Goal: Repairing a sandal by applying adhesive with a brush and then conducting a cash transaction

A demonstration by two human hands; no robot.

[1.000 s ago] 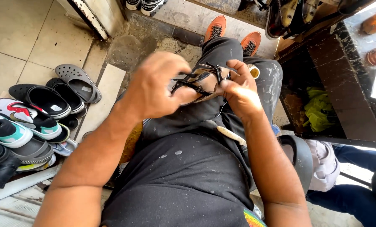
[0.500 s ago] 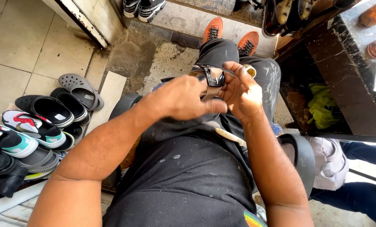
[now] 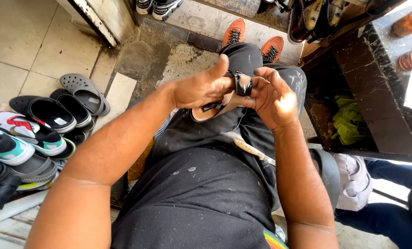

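Note:
I sit with a black-strapped sandal held over my lap, its tan insole facing up. My left hand grips the sandal from the left, thumb raised, fingers on the black strap. My right hand holds the same strap from the right, fingers curled around it. A knife with a pale handle lies on my black trousers below the hands. My orange shoes rest on the floor ahead.
Several shoes and slippers lie in a row on the floor at left. A dark wooden stand with bottles and a green bag stands at right. Another person's legs are at lower right.
The sandal has been turned and lowered toward my lap; its insole now faces up. My left hand shifted from covering it to gripping its side, and both hands have closed on the strap.

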